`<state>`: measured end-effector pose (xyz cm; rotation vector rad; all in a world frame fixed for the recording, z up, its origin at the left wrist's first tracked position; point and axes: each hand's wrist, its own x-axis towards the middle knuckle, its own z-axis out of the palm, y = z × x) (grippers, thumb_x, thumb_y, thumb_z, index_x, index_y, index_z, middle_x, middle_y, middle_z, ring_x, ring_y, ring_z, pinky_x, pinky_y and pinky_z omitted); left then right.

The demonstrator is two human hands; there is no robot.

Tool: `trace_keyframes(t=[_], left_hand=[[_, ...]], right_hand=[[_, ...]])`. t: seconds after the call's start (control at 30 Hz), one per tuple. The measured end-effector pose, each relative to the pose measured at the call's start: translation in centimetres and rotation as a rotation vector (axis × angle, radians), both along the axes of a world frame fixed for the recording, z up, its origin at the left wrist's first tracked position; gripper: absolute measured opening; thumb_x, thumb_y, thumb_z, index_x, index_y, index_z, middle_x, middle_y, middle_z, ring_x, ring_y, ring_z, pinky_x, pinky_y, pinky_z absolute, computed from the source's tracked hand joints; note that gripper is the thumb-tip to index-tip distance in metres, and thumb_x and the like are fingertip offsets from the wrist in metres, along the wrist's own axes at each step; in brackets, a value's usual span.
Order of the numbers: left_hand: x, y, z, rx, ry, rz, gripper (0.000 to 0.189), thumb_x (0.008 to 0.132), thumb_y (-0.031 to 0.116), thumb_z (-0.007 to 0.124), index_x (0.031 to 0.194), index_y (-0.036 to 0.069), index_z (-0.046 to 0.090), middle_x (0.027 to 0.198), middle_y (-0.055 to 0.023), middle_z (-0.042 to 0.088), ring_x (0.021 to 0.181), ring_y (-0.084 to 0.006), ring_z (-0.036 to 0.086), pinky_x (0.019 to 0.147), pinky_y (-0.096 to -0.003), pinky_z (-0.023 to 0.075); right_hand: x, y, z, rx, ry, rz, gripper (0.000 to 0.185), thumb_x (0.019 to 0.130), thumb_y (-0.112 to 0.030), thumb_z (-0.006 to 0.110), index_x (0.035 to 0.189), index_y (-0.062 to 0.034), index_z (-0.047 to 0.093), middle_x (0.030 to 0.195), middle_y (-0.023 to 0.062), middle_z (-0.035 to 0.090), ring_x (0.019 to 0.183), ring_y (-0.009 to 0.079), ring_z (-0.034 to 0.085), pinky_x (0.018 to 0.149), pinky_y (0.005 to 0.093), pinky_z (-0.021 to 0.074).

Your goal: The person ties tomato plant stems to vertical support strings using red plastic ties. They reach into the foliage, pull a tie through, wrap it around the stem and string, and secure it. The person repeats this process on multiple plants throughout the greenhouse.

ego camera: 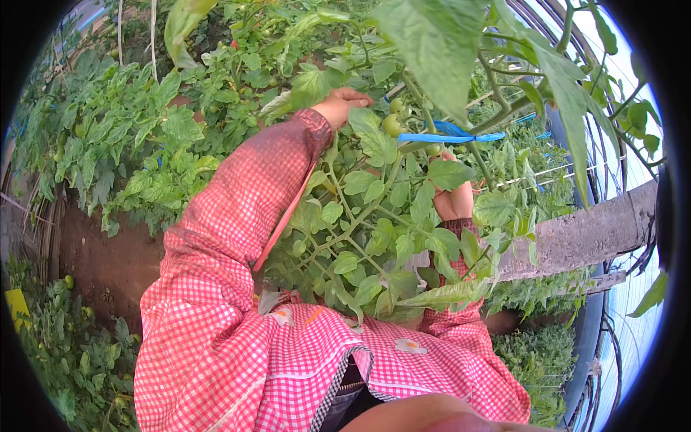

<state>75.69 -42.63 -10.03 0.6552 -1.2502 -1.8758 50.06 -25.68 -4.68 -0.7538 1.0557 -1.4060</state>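
Observation:
My left hand (340, 106) reaches in among the leaves of a tomato plant (372, 143), its fingers pointing right. Whether anything is pinched at its fingertips cannot be made out. Just right of it hang round green tomatoes (394, 125). A blue tie (453, 136) runs across the stems (506, 112) beside the fruit. Below that tie, my right hand (454, 201) is raised behind the foliage. Leaves cover most of its fingers, so its grip is hidden. A compound tomato leaf (345, 236) spreads between my forearms, in front of my red checked smock (302, 356).
A rough grey beam (583, 229) crosses at the right, near plastic sheeting (629, 302) and dark bars. More tomato plants (108, 140) stand at the left over brown soil (108, 264). A large leaf (432, 48) hangs close to the camera. Pale strings (153, 40) hang upper left.

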Motion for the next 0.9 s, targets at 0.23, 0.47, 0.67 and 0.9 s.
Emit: trace_keyframes(t=[0.23,0.47,0.67,0.9], left_hand=[[8.1,6.7,7.2,-0.339,-0.019,0.319,0.019,0.082,0.004,0.064,0.099,-0.003,0.067,0.085,-0.0045,0.067,0.076,-0.0100,0.059,0.073,-0.0246,0.0466],[9.8,17.2,16.4,-0.751,-0.273,0.538,0.010,0.086,0.008,0.062,0.089,-0.002,0.062,0.075,-0.0042,0.063,0.070,-0.0104,0.058,0.065,-0.0259,0.0454],[2.9,25.9,22.6,-1.486,-0.440,0.729,0.014,0.082,0.016,0.064,0.078,0.003,0.057,0.070,-0.0097,0.055,0.061,-0.0271,0.055,0.054,-0.0341,0.0448],[-7.1,29.7,24.8,-1.796,-0.892,0.412,0.015,0.075,0.022,0.067,0.077,0.009,0.060,0.069,-0.0062,0.053,0.057,-0.0266,0.056,0.048,-0.0367,0.0461]], right_hand=[[-3.4,5.9,6.0,-0.400,0.025,-0.327,0.027,0.097,-0.029,0.045,0.106,-0.0054,0.054,0.091,0.0037,0.059,0.074,0.0116,0.054,0.058,0.0274,0.0445],[0.9,9.0,17.1,-0.788,0.232,-0.339,0.020,0.096,-0.025,0.046,0.090,-0.0054,0.050,0.068,0.0001,0.044,0.049,0.0043,0.030,0.048,0.0211,0.0285],[5.0,14.4,16.7,-0.652,0.009,0.422,0.029,0.099,-0.030,0.040,0.097,-0.0019,0.049,0.074,0.0048,0.049,0.052,0.0052,0.031,0.048,0.0196,0.0288],[3.8,16.1,13.5,-0.091,-0.795,0.568,0.038,0.100,-0.039,0.028,0.098,-0.0096,0.052,0.082,0.0011,0.053,0.063,0.0099,0.041,0.054,0.0230,0.0351]])
